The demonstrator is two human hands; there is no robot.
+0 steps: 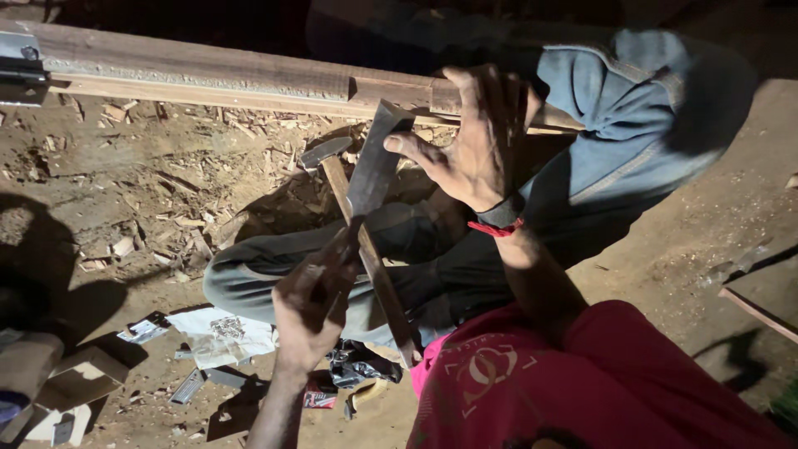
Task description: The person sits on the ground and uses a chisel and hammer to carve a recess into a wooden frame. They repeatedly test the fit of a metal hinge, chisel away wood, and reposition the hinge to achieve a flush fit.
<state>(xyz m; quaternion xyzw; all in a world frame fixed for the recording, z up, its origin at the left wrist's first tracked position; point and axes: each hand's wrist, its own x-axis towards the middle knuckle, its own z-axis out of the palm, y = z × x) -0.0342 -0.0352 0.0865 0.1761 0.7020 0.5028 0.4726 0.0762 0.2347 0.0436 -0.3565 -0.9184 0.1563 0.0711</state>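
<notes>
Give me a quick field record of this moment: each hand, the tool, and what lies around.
left hand: closed on the wooden handle of the blade tool
right hand: fingers on the upper end of the flat metal blade
hammer: lies on the dirt behind the blade, wooden handle running toward the person
wooden beam: lies across the top of the view
ground: wood chips, paper scraps

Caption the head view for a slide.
Left hand and right hand hold a flat metal blade over a hammer.
</notes>
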